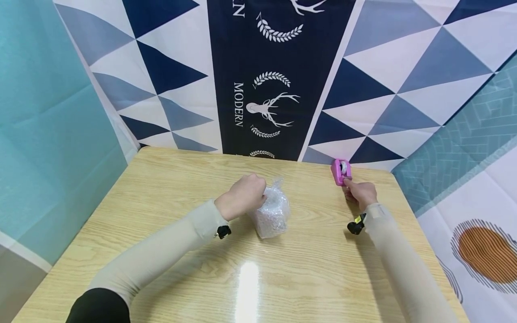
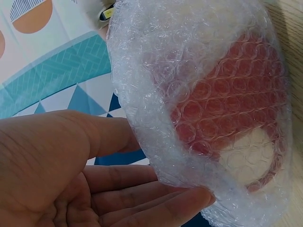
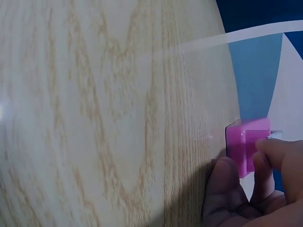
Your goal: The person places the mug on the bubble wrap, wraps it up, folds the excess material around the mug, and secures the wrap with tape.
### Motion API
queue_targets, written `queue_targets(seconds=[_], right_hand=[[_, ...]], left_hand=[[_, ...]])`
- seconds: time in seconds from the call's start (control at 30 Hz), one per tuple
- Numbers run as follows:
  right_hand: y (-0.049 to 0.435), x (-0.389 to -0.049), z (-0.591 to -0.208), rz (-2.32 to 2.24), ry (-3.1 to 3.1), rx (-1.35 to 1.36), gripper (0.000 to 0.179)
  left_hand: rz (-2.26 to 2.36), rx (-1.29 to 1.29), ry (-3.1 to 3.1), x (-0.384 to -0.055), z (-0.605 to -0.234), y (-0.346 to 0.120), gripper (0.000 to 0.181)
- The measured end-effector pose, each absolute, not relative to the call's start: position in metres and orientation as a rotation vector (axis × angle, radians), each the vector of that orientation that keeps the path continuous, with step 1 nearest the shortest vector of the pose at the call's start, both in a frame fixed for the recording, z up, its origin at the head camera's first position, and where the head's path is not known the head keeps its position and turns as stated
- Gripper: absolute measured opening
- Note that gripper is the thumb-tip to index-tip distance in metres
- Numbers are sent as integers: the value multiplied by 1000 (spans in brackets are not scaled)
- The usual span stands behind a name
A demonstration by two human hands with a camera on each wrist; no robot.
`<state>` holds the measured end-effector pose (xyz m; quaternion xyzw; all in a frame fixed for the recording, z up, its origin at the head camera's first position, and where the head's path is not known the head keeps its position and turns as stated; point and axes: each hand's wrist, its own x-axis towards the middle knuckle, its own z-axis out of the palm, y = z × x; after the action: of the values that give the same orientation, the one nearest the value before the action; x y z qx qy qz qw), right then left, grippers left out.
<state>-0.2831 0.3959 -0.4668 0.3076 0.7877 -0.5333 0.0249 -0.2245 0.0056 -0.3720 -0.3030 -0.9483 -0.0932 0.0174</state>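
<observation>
Cream, tight-fitting fabric sleeves lie nearest the head camera, each bearing a small black wrist device just behind its hand.

Left hand: thumb and fingers are bent against one edge of a translucent bubble-wrap bundle, gripping it; some fingertips are hidden behind the film. Bundle sits immediately to the right of this hand, well apart from the other. Red and cream surfaces show through the wrap in the left wrist view. Cannot tell whether its base touches the pale wood-grain table beneath both hands.

Right hand: thumb and finger are clamped on the near end of a glossy pink, block-shaped tape dispenser. Dispenser lies just beyond this hand, close to the table's far edge. White tape roll shows in its top, ahead of the fingertips. Cannot tell whether tape is also caught.

Beyond both hands: navy, grey-blue and white triangle-patterned cloth.
</observation>
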Motion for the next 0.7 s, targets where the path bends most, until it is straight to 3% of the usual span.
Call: queue_targets(seconds=[0.2,0.53,0.7], right_hand=[[400,-281,-469,-1422,2613,858,22],[396,-276,-464,-1368,2577,678,47],[381,-270,-451,-1463,2471,525,48]], left_hand=[[-285,-949,-2935,-223,-371,6,18],[-288,-936,-2973,-221,-369,5,18],[-317,-943,-2980,-224,-370,2,22]])
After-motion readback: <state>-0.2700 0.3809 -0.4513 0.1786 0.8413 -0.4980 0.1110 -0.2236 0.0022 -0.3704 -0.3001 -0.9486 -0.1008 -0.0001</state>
